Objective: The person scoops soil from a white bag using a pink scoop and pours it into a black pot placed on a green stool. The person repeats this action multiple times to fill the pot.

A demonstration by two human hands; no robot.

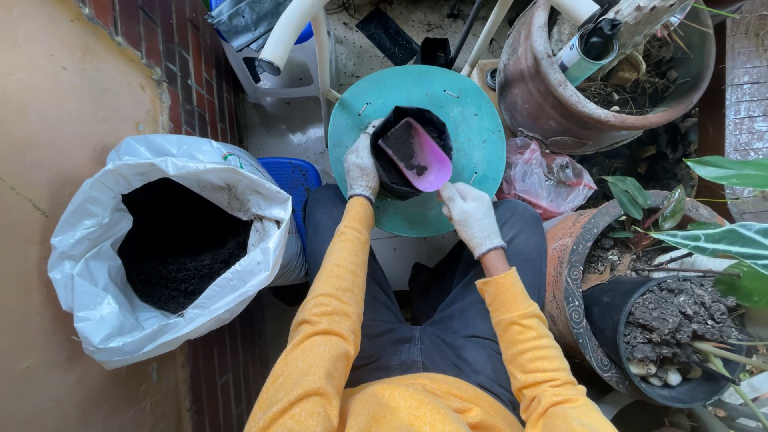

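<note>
Evidently the soft black grow bag in the middle of the round green stool would sag unless pinched at its rim, where the gloved left hand gripped it, while the right hand clasped the light, stiff pink scoop by its handle over the bag.

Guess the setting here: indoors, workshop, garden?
Most likely a home patio or yard corner used for potting. A white sack of dark soil stands open on the left, big clay pots with plants crowd the right, and the right hand tips a pink scoop into a black grow bag.
</note>
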